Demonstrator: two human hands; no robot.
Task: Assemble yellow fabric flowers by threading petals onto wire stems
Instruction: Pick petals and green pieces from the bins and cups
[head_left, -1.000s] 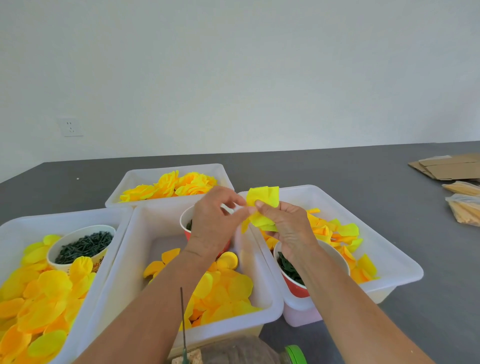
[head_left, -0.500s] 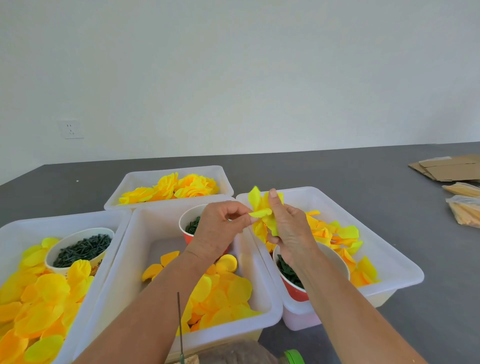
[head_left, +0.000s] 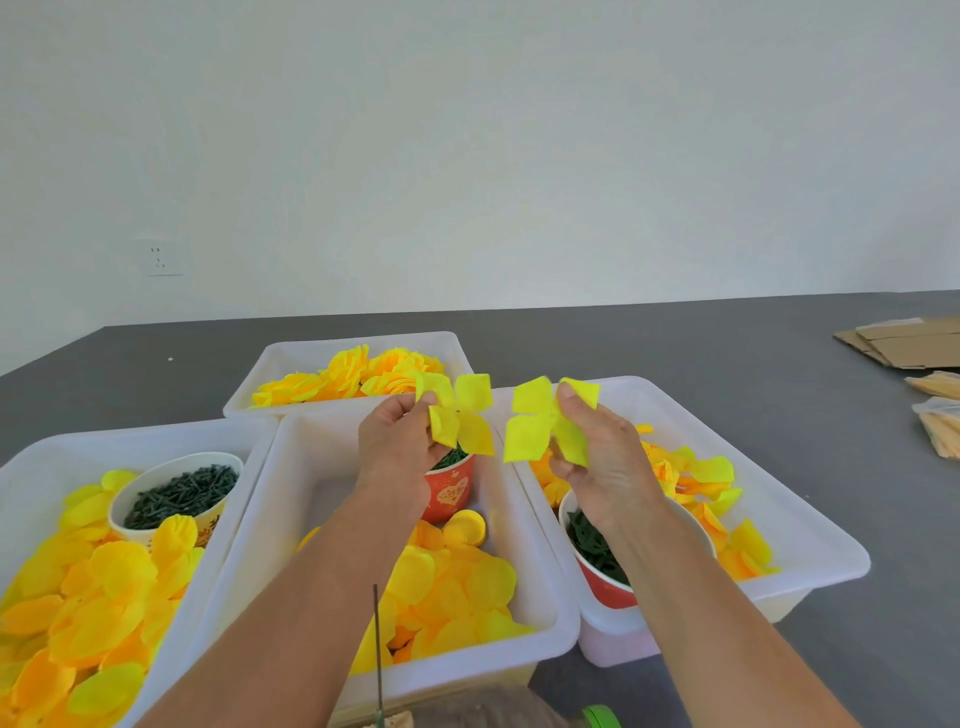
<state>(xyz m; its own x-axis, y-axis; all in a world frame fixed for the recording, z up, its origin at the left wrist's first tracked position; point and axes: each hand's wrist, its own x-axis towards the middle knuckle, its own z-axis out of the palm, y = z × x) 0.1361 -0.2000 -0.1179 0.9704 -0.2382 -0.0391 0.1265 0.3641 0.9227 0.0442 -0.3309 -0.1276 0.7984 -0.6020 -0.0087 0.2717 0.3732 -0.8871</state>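
My left hand (head_left: 400, 447) pinches a yellow four-lobed petal piece (head_left: 460, 415) above the middle tub. My right hand (head_left: 597, 457) pinches a second, brighter yellow petal piece (head_left: 535, 421) beside it, a small gap between the two. A thin dark wire stem (head_left: 378, 649) stands upright near the bottom edge, between my forearms. Finished yellow flowers (head_left: 358, 374) lie in the far tub.
Four white tubs: left tub (head_left: 47, 452) with loose petals and a cup of dark green parts (head_left: 182, 491); middle tub (head_left: 550, 618) with petals and a red cup (head_left: 449, 491); right tub (head_left: 831, 551) with petals and a red cup (head_left: 608, 587). Cardboard (head_left: 904, 340) and packets (head_left: 940, 415) lie far right.
The bunched petals that both hands held together have come apart into two pieces. My left hand moved left with one, my right hand moved right with the other.
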